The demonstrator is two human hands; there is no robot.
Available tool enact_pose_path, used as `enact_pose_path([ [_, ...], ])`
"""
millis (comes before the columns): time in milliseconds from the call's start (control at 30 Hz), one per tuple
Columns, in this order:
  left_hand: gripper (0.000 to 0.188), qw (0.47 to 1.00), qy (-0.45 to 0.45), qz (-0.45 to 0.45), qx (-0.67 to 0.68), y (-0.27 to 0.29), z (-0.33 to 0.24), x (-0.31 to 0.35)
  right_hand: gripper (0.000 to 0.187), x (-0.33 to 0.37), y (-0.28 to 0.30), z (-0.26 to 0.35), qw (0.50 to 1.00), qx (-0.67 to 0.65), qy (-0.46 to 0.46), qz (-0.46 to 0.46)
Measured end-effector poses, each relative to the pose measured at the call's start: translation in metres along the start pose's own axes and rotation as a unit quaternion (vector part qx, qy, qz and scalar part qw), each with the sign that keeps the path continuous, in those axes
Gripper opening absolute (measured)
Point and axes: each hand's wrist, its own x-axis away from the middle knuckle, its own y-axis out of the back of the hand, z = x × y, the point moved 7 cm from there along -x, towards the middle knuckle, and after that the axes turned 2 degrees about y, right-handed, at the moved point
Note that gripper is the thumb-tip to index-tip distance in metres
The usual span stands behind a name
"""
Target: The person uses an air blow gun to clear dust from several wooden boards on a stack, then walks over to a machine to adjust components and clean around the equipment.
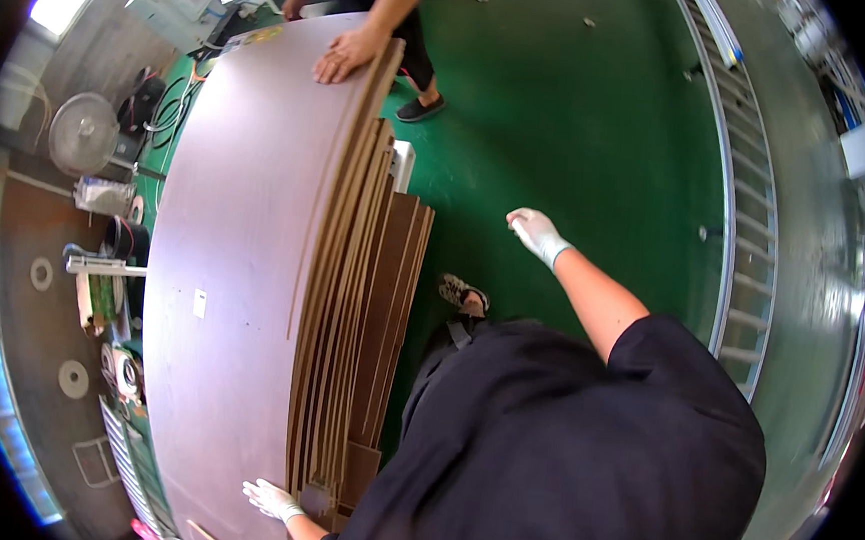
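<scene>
A tall stack of large flat boards [243,187] with a pale greyish-mauve top face stands at my left, its brown edges layered toward me. My left hand [271,500], in a white glove, lies with spread fingers on the near end of the top board. Away from the stack, over the green floor, my right hand [535,232] is held out in a white glove. Its fingers are curled in, and nothing shows in them. At the far end, a co-worker's bare hand [342,55] rests flat on the top board's edge.
A metal roller conveyor [735,181] runs along the right. The co-worker's shoe [421,108] is on the green floor [565,99] beyond the stack. A round fan [84,134], cables and several boxes line the left side. Smaller brown boards [390,307] lean at the stack's near side.
</scene>
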Motion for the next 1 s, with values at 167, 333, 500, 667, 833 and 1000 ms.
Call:
enact_pose_path([
  [167, 0.06, 0.999, 0.028, 0.033, -0.016, -0.014, -0.009, 0.006, 0.026, -0.068, -0.029, 0.144, 0.985, 0.007, 0.171, 0.028],
  [333, 0.068, 0.988, 0.143, 0.05, 0.022, 0.017, -0.022, 0.019, 0.024, -0.092, -0.045, 0.335, 0.897, 0.062, 0.437, -0.02],
  [500, 0.072, 0.986, 0.141, 0.054, 0.075, 0.053, -0.119, 0.044, 0.033, -0.142, -0.087, 0.443, 0.777, 0.254, 0.575, 0.036],
  [667, 0.071, 0.995, 0.09, 0.001, 0.046, 0.067, -0.226, 0.079, 0.059, -0.184, -0.159, 0.435, 0.733, 0.435, 0.517, 0.077],
  [833, 0.069, 0.995, 0.086, -0.028, 0.051, 0.1, -0.265, 0.093, 0.066, -0.181, -0.155, 0.446, 0.746, 0.431, 0.495, 0.111],
  [1000, 0.066, 0.994, 0.1, -0.009, 0.044, 0.1, -0.26, 0.096, 0.068, -0.178, -0.144, 0.46, 0.719, 0.446, 0.512, 0.149],
])
